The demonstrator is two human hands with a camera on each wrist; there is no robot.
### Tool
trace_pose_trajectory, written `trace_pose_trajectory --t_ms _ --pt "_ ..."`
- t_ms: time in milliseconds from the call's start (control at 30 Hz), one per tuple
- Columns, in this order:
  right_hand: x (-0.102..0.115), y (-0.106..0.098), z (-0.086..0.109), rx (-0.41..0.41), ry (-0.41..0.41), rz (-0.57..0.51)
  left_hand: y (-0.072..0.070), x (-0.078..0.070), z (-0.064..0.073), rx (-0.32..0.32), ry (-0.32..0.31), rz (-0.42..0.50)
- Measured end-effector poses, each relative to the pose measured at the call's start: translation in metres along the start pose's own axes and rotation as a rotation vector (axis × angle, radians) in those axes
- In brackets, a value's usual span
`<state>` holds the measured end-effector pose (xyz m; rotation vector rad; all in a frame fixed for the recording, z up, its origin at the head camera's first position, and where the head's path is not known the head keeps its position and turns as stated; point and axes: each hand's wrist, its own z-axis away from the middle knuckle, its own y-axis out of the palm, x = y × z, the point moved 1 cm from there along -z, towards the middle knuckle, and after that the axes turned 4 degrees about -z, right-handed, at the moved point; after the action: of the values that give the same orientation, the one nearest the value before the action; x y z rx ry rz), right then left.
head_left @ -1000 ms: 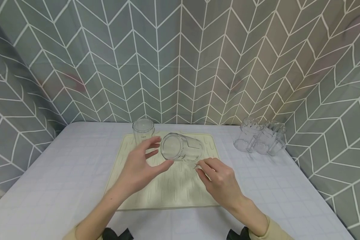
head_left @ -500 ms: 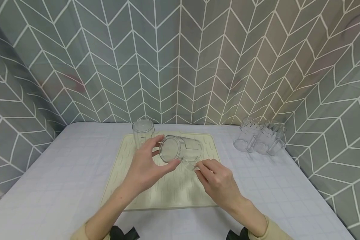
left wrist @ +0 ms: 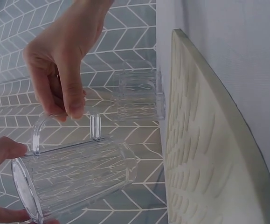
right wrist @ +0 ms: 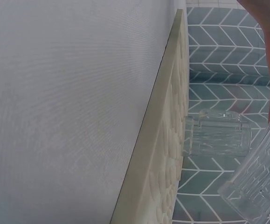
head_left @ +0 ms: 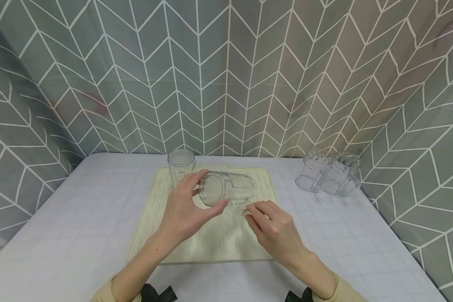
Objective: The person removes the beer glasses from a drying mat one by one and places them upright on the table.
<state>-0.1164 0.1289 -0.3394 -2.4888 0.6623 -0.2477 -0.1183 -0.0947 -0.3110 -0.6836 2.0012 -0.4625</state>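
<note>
A clear glass mug (head_left: 239, 186) lies sideways in the air above a cream drying mat (head_left: 211, 245), its round flat end turned to the left. My left hand (head_left: 183, 212) holds that end between thumb and fingers. My right hand (head_left: 275, 226) pinches the mug's handle (left wrist: 38, 133), which the left wrist view shows clearly. At the mat's back left corner stands another glass mug (head_left: 180, 164), partly behind my left fingers. In the right wrist view, the held mug (right wrist: 258, 172) overlaps part of the standing one (right wrist: 218, 135).
Several more glass mugs (head_left: 328, 174) stand close together at the back right of the white-covered table (head_left: 68, 226). A grey curtain (head_left: 226, 75) with white chevron lines encloses the back and sides.
My left hand has moved right and closed around the mug's round end, where it was apart from it before. The right hand keeps its pinch on the handle, and the mug has shifted slightly left.
</note>
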Motion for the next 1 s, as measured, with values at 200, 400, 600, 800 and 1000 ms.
trace_pose_trajectory --t_ms 200,400,600,800,1000 --pt "-0.0012 0.0 -0.0006 -0.032 0.011 -0.034 -0.0002 0.0005 0.0001 -0.008 -0.004 0.025" --pt "-0.0013 0.0007 -0.0003 -0.052 0.03 -0.044 0.0005 0.0023 -0.0005 -0.012 -0.007 0.039" --pt "-0.0011 0.0019 0.0004 -0.069 0.064 -0.047 0.0012 0.004 -0.0001 -0.024 -0.014 0.061" --pt "-0.0007 0.0037 0.0 -0.116 0.098 -0.094 0.0014 0.0064 -0.0004 -0.061 -0.012 0.051" --pt "-0.0007 0.0032 0.0001 -0.14 0.174 -0.138 0.0005 0.0072 -0.0006 -0.08 -0.014 0.05"
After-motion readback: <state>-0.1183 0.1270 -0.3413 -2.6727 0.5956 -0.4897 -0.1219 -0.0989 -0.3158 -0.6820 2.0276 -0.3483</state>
